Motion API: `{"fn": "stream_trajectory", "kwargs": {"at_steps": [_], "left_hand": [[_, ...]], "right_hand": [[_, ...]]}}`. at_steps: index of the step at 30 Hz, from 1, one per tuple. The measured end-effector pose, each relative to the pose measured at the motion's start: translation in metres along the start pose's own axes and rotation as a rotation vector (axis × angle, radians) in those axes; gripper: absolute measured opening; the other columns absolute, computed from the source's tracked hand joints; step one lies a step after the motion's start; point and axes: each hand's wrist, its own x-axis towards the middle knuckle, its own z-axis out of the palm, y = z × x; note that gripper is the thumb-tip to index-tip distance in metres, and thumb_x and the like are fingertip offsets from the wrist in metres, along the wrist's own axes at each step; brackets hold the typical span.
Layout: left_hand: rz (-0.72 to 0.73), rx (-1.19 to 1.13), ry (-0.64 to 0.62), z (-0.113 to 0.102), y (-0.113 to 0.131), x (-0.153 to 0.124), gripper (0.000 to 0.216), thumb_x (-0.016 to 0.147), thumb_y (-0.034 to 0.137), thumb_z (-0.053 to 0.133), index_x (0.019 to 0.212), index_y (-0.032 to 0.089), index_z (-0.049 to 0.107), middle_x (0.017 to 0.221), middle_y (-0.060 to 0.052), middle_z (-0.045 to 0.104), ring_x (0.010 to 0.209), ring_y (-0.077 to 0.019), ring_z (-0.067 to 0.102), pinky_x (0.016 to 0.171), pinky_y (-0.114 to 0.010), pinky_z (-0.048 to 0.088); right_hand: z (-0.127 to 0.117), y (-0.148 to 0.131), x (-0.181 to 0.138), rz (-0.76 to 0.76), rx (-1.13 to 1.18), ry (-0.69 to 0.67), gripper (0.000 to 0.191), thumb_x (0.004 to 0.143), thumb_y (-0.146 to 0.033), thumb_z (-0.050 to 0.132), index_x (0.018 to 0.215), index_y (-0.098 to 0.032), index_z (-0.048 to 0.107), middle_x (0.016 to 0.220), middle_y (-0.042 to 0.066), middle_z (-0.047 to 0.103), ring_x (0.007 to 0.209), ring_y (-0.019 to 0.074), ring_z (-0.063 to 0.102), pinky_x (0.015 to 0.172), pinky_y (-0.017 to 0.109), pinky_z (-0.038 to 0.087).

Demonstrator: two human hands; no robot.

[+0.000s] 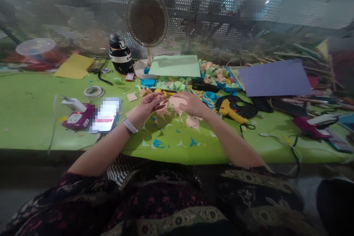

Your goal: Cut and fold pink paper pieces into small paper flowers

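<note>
My left hand [151,106], with a white band at the wrist, is closed in a pinch above the middle of the table. A small dark sliver shows at its fingertips, too blurred to name. Close by on the right, my right hand [193,104] lies over peach paper pieces [177,104], its fingers stretched toward the left hand and touching the paper. More cut peach paper [193,122] lies below it. Blue paper scraps [158,143] and pale pointed offcuts are scattered toward the front edge. A small peach square [132,97] sits left of my left hand.
Behind the hands stand a fan [147,18], a black bottle [121,55] and a pale green sheet [174,66]. A lit phone [106,115] and a purple power socket [80,118] are left. On the right lie a yellow glue gun [232,111] and a purple sheet [275,77].
</note>
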Motion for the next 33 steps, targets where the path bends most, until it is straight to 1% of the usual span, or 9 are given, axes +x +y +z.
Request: {"fn": "stream_trajectory", "kwargs": {"at_steps": [2,5,8,11,17,23,25,29,33], "left_hand": [[0.037,0.067,0.003,0.004,-0.001,-0.002,0.026,0.087,0.027,0.075,0.111,0.019,0.072,0.113,-0.007,0.077,0.108,-0.0167,0.071,0.101,-0.032,0.053],[0.099,0.106,-0.031,0.010,-0.003,-0.005,0.035,0.086,0.029,0.076,0.120,0.023,0.070,0.123,-0.006,0.074,0.119,-0.0180,0.066,0.105,-0.031,0.048],[0.088,0.055,-0.066,0.014,-0.005,-0.007,0.043,0.085,0.030,0.077,0.127,0.026,0.068,0.122,-0.005,0.074,0.118,-0.0175,0.066,0.104,-0.031,0.048],[0.040,0.009,-0.037,0.015,-0.004,-0.007,0.047,0.080,0.030,0.081,0.125,0.024,0.068,0.109,-0.003,0.077,0.106,-0.0156,0.070,0.101,-0.030,0.049],[0.069,-0.040,0.036,0.011,-0.002,-0.005,0.042,0.069,0.027,0.088,0.107,0.019,0.073,0.091,-0.002,0.078,0.087,-0.0133,0.073,0.094,-0.031,0.051],[0.072,-0.031,0.041,0.009,-0.001,-0.006,0.032,0.072,0.022,0.086,0.101,0.018,0.074,0.093,-0.002,0.077,0.088,-0.0130,0.072,0.094,-0.031,0.051],[0.047,-0.007,0.023,0.010,0.002,-0.007,0.028,0.071,0.021,0.086,0.097,0.017,0.074,0.093,-0.003,0.077,0.086,-0.0128,0.071,0.092,-0.030,0.052],[-0.011,0.114,-0.076,0.011,0.006,-0.011,0.024,0.076,0.026,0.083,0.097,0.016,0.076,0.096,-0.005,0.076,0.086,-0.0135,0.069,0.090,-0.030,0.053],[0.013,0.201,-0.122,0.014,0.006,-0.014,0.022,0.077,0.029,0.082,0.094,0.016,0.077,0.096,-0.006,0.075,0.084,-0.0135,0.069,0.088,-0.029,0.053]], "right_hand": [[-0.002,-0.012,-0.004,0.099,0.256,0.035,0.030,0.089,-0.030,0.057,0.109,-0.015,0.072,0.112,0.012,0.075,0.100,0.0240,0.069,0.092,0.040,0.053],[0.009,-0.029,-0.007,0.144,0.580,-0.046,0.032,0.086,-0.046,0.063,0.096,-0.017,0.072,0.094,0.007,0.075,0.082,0.0195,0.067,0.077,0.035,0.054],[0.023,-0.039,-0.008,0.146,0.780,-0.021,0.034,0.078,-0.052,0.072,0.081,-0.018,0.069,0.083,0.003,0.073,0.074,0.0166,0.064,0.071,0.032,0.053],[0.027,-0.040,-0.008,0.195,0.918,0.032,0.035,0.077,-0.053,0.075,0.081,-0.019,0.069,0.082,0.004,0.073,0.073,0.0154,0.065,0.073,0.032,0.054],[0.020,-0.038,-0.010,0.233,0.909,0.044,0.043,0.076,-0.060,0.075,0.083,-0.018,0.070,0.083,0.005,0.075,0.069,0.0128,0.063,0.068,0.028,0.052],[0.015,-0.040,-0.009,0.240,0.845,0.033,0.046,0.074,-0.063,0.074,0.082,-0.018,0.070,0.083,0.006,0.075,0.068,0.0138,0.063,0.065,0.028,0.051],[0.010,-0.037,-0.009,0.214,0.793,0.031,0.043,0.076,-0.061,0.073,0.083,-0.018,0.070,0.081,0.005,0.073,0.069,0.0141,0.063,0.066,0.029,0.051],[0.000,-0.027,-0.010,0.128,0.648,-0.051,0.033,0.080,-0.051,0.072,0.080,-0.018,0.070,0.078,0.003,0.070,0.070,0.0146,0.062,0.068,0.030,0.050],[-0.011,-0.025,-0.013,0.126,0.650,-0.067,0.030,0.080,-0.047,0.073,0.087,-0.018,0.068,0.080,0.003,0.069,0.070,0.0141,0.060,0.068,0.030,0.050]]}}
